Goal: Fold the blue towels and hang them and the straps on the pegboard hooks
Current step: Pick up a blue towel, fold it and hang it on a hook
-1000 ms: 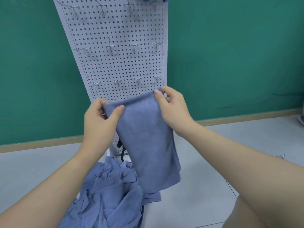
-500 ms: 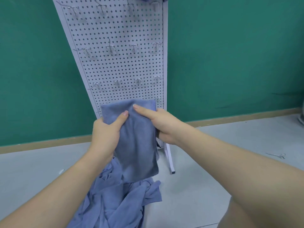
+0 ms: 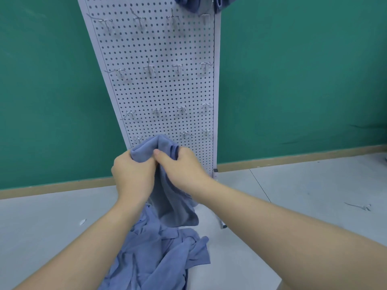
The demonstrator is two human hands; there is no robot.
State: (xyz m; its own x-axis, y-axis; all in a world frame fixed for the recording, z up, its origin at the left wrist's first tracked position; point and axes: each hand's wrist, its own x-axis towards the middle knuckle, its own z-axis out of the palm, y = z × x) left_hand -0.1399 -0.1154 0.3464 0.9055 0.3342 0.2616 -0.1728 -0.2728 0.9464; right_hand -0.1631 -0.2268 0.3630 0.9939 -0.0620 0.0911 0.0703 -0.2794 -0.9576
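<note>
Both our hands grip the folded towel (image 3: pixel 167 185) at its top: our left hand (image 3: pixel 134 176) pinches the left end of the fold, and our right hand (image 3: pixel 184 170) has its fingers curled round the right side, thumb pressed on the front. The two hands sit touching each other. A second ago we held the towel spread wide by its top corners; since then we have brought those corners together, so the cloth is now doubled into a narrow strip that hangs down from our hands. It hangs just in front of the lower part of the pegboard (image 3: pixel 159 91), close to the lowest row of hooks (image 3: pixel 185 133).

We judge the fold is about finished, and the next move is to drape this strip over a free hook. More towels lie in a loose heap (image 3: pixel 159 258) on the floor (image 3: pixel 293 195) below, not yet folded, and a hung towel (image 3: pixel 194 4) shows at the board's top edge. We see no straps here.
</note>
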